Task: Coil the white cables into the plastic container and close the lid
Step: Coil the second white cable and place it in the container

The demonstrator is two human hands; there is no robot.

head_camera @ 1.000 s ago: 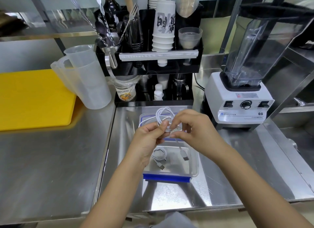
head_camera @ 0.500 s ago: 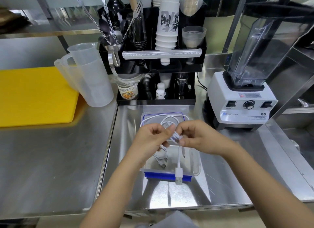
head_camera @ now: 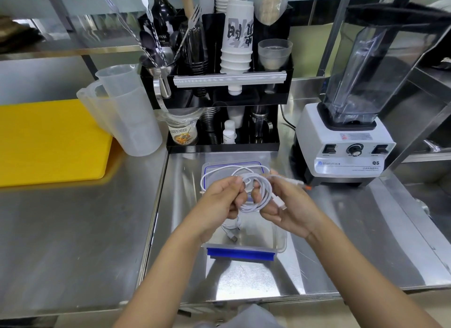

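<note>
While the left hand (head_camera: pixel 220 200) pinches one side of the white cable (head_camera: pixel 258 196) loops, the right hand (head_camera: pixel 284 205) grips the other. They're held over the open plastic container (head_camera: pixel 280 239), second cable (head_camera: pixel 231 228) inside.

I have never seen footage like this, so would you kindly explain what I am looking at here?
There is no machine: a person wears a camera on the head, looking down at both bare hands. The left hand and right hand together hold a white cable wound into loops above an open plastic container, which already holds another coiled cable. Its lid lies just behind. All rests on a steel counter, with a blender at right and a yellow board at left.
</note>
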